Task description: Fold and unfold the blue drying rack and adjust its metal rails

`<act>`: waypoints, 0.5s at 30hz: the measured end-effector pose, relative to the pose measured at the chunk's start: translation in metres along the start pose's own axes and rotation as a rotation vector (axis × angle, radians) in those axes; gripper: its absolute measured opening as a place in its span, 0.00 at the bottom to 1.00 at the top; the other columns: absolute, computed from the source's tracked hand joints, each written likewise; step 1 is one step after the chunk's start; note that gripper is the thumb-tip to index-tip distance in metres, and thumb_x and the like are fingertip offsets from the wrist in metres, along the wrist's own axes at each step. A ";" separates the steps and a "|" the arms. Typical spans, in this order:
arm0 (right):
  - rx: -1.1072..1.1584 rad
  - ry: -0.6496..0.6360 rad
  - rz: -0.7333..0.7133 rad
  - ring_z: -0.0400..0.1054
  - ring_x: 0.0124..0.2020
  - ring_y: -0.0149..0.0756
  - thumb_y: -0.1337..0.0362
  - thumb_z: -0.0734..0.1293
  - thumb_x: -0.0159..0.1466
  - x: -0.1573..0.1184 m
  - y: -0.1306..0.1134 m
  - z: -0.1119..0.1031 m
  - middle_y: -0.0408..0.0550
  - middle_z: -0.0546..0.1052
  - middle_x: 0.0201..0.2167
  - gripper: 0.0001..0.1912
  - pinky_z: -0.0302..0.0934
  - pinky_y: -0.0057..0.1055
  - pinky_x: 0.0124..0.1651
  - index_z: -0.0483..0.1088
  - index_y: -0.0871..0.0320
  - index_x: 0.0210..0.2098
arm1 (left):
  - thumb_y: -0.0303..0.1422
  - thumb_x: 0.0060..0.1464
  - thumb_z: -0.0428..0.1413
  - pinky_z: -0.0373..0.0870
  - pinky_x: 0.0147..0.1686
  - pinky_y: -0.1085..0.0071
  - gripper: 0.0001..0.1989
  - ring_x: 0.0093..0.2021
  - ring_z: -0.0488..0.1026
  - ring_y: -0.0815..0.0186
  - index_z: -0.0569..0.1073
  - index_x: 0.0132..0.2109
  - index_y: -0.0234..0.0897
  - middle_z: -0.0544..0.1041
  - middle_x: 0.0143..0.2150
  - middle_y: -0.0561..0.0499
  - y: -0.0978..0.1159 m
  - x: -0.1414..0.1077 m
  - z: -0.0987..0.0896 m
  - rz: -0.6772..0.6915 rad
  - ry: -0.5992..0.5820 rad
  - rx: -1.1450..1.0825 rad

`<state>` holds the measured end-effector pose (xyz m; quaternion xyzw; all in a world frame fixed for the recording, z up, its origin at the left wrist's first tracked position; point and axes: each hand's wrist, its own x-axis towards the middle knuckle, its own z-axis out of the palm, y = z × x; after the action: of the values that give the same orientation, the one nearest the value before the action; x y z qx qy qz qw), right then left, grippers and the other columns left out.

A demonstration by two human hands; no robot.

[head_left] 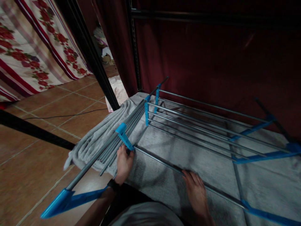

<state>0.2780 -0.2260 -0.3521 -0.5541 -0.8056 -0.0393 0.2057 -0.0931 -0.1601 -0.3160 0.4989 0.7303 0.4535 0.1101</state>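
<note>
A partly assembled rack of grey metal tubes (192, 126) and blue plastic brackets lies across a grey blanket. My left hand (124, 161) is closed at the lower end of a blue bracket (125, 137), where a long front tube (157, 158) meets it. Farther right along that same tube rests my right hand (195, 188), its fingers curled over the metal. Both palms are hidden. Left of my left hand, a bundle of thinner tubes (113, 153) slants down beside a thicker one that ends in a blue corner piece (58, 202).
A black metal frame post (94, 59) rises at left, with a black bar (35, 130) low beside it. Dark red cloth (207, 62) hangs behind the rack. Folded grey blanket (94, 135) lies over the edge above brown floor tiles (47, 110). A floral curtain (39, 47) hangs beyond.
</note>
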 end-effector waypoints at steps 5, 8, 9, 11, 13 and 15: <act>0.010 0.013 -0.006 0.72 0.46 0.43 0.64 0.57 0.73 -0.001 0.001 0.003 0.49 0.79 0.46 0.16 0.64 0.43 0.52 0.72 0.52 0.54 | 0.31 0.51 0.54 0.72 0.50 0.57 0.13 0.46 0.75 0.56 0.75 0.44 0.39 0.77 0.44 0.45 -0.010 0.008 0.011 -0.078 -0.070 -0.129; 0.013 0.017 0.006 0.73 0.45 0.43 0.63 0.57 0.73 0.000 0.001 0.002 0.49 0.79 0.45 0.16 0.65 0.42 0.51 0.73 0.52 0.54 | 0.32 0.52 0.54 0.72 0.50 0.58 0.12 0.45 0.75 0.57 0.74 0.44 0.39 0.78 0.42 0.46 -0.015 0.006 0.018 -0.105 -0.053 -0.164; 0.011 0.020 0.012 0.73 0.45 0.43 0.63 0.57 0.73 0.000 0.000 0.001 0.49 0.79 0.45 0.16 0.65 0.42 0.51 0.73 0.52 0.54 | 0.33 0.53 0.54 0.72 0.50 0.58 0.11 0.45 0.75 0.57 0.74 0.44 0.39 0.78 0.41 0.46 -0.017 0.006 0.020 -0.103 -0.043 -0.169; 0.011 0.018 0.013 0.73 0.45 0.43 0.63 0.57 0.73 0.000 -0.001 0.001 0.49 0.79 0.44 0.16 0.65 0.42 0.51 0.73 0.52 0.54 | 0.33 0.53 0.54 0.72 0.51 0.57 0.11 0.45 0.75 0.57 0.74 0.44 0.39 0.78 0.41 0.47 -0.019 0.007 0.022 -0.093 -0.027 -0.174; 0.011 0.012 0.008 0.73 0.45 0.43 0.62 0.57 0.73 0.001 -0.001 0.000 0.49 0.79 0.44 0.16 0.65 0.42 0.51 0.73 0.53 0.54 | 0.32 0.51 0.54 0.72 0.51 0.57 0.10 0.44 0.74 0.57 0.73 0.42 0.39 0.77 0.41 0.47 -0.020 0.010 0.024 -0.088 -0.019 -0.170; 0.007 0.009 0.001 0.72 0.45 0.42 0.62 0.57 0.74 0.001 -0.002 0.000 0.49 0.79 0.44 0.16 0.65 0.41 0.51 0.73 0.52 0.53 | 0.31 0.50 0.54 0.72 0.51 0.58 0.09 0.44 0.74 0.58 0.73 0.40 0.39 0.77 0.40 0.47 -0.021 0.013 0.025 -0.090 -0.015 -0.167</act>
<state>0.2763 -0.2261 -0.3519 -0.5538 -0.8044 -0.0391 0.2113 -0.0973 -0.1373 -0.3424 0.4580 0.7108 0.5036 0.1771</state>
